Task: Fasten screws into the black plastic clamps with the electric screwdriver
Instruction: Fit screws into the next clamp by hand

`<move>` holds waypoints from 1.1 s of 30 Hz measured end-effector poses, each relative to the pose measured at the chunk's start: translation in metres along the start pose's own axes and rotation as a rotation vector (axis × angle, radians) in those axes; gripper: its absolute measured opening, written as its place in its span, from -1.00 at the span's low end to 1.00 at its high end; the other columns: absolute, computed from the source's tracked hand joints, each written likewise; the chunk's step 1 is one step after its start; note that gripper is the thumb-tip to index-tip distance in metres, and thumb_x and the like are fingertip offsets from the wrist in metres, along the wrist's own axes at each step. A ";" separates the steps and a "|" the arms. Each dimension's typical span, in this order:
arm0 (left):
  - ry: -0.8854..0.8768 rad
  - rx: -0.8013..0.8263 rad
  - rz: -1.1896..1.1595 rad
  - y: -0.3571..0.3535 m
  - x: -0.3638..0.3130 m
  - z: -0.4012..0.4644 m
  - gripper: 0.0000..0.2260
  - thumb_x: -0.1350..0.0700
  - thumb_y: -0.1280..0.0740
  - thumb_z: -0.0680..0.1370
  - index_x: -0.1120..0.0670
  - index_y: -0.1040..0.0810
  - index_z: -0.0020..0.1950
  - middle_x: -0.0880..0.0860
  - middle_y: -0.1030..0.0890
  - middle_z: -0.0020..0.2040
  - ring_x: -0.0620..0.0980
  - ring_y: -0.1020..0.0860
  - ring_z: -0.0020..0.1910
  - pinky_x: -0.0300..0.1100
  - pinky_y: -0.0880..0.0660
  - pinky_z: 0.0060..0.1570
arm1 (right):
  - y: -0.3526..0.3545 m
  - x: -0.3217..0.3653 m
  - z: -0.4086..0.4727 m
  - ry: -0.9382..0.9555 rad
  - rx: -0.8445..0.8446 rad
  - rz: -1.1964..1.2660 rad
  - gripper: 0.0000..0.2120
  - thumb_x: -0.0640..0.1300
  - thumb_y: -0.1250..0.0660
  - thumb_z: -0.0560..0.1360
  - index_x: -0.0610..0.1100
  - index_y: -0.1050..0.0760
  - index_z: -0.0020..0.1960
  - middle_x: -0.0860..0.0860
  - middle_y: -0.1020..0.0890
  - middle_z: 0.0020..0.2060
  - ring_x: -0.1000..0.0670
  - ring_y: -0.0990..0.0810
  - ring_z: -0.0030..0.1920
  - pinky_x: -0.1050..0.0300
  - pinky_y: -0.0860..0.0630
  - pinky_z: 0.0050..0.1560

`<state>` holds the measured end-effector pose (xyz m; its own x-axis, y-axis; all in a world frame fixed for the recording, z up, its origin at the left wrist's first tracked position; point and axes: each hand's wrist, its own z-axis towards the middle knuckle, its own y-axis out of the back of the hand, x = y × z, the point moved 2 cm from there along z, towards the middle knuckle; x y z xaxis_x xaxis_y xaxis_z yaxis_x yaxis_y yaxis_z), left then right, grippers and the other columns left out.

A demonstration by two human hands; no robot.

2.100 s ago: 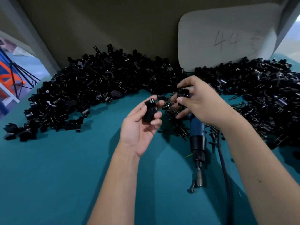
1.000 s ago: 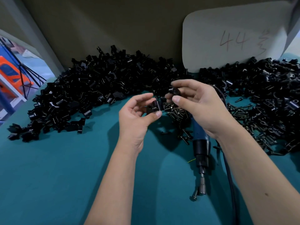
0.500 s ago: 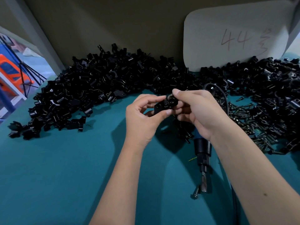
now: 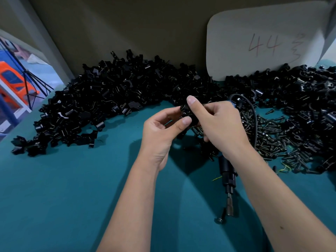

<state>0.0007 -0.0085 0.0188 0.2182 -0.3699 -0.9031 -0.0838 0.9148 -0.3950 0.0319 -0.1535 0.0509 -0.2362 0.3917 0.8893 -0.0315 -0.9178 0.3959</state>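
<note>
Both hands meet above the teal table on one black plastic clamp (image 4: 187,113). My left hand (image 4: 160,131) pinches it from the left with thumb and fingers. My right hand (image 4: 216,122) grips it from the right, thumb on top. The electric screwdriver (image 4: 227,175) lies on the table under my right wrist, its bit pointing toward me, its upper body hidden by the hand. A loose screw (image 4: 221,218) lies at the bit's tip. A heap of dark screws (image 4: 272,135) spreads to the right of my hands.
Large piles of black clamps lie at the back left (image 4: 101,99) and right (image 4: 300,91). The screwdriver's black cable (image 4: 253,113) loops behind my right hand. A white card marked "44" (image 4: 263,42) leans on the back wall. Bare teal tabletop (image 4: 63,188) lies in front.
My hands, each holding a clamp piece apart, came together and now hold them as one piece between them. The screwdriver has stayed on the table.
</note>
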 end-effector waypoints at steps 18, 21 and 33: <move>-0.023 -0.708 -0.109 0.039 -0.005 0.006 -0.84 0.22 -0.57 0.49 0.10 -0.62 -0.03 0.03 -0.72 -0.17 0.03 -0.65 -0.20 -0.26 -0.56 -0.24 | -0.038 -0.020 -0.008 0.387 0.582 -0.889 -0.36 -0.21 -0.19 0.68 0.28 -0.14 0.62 0.09 -0.05 0.66 -0.17 -0.09 0.51 -0.23 -0.32 0.42; -0.007 -0.719 -0.097 0.039 -0.005 0.006 -0.83 0.17 -0.58 0.48 0.06 -0.62 -0.05 -0.01 -0.73 -0.17 0.01 -0.67 -0.19 -0.30 -0.50 -0.34 | -0.046 -0.019 -0.010 0.348 0.690 -0.922 -0.26 -0.31 -0.13 0.63 0.30 -0.09 0.63 0.18 0.04 0.67 -0.11 0.06 0.61 -0.31 -0.12 0.45; 0.097 -0.630 -0.067 0.036 -0.006 0.004 -0.83 0.15 -0.59 0.48 0.04 -0.62 -0.07 0.05 -0.73 -0.11 -0.01 -0.66 -0.26 -0.32 -0.49 -0.39 | -0.029 -0.006 -0.005 0.299 0.421 -0.683 -0.83 -0.25 -0.40 0.57 -0.08 -0.65 0.12 -0.04 -0.64 0.05 -0.11 -0.61 0.07 -0.01 -0.55 0.15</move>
<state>0.0004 0.0269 0.0108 0.1565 -0.4628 -0.8725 -0.6349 0.6296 -0.4478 0.0297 -0.1293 0.0331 -0.5451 0.7617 0.3501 0.0888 -0.3628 0.9276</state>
